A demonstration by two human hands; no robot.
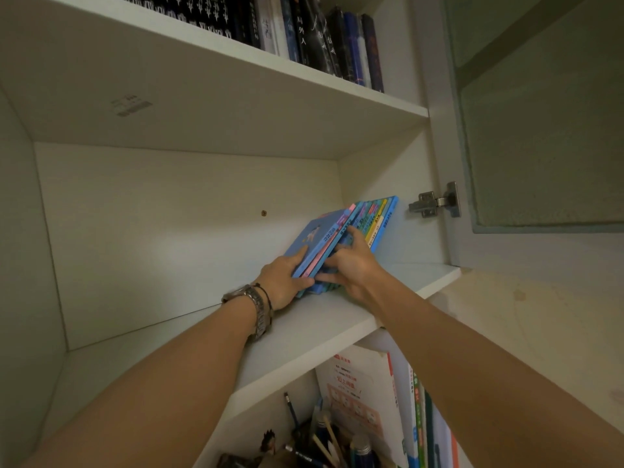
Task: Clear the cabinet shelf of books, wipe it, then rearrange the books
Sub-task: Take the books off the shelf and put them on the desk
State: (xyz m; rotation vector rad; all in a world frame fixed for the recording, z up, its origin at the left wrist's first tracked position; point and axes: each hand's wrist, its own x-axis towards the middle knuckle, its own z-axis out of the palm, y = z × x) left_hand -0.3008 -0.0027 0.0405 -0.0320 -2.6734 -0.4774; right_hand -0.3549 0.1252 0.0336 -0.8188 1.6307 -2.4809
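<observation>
Books (341, 238) leaning on shelf (304, 319), lower edges hidden, left hand (287, 282) and right hand (351, 265) gripping them

White cabinet (189, 211); open glass door (540, 130)

Blue books (341, 244) with pink and yellow spines stand on a white shelf (304, 329).

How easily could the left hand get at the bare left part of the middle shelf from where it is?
Probably yes. The left hand rests against the leaning blue books at the shelf's right end, and the middle shelf to its left shows nothing in the way.
</observation>
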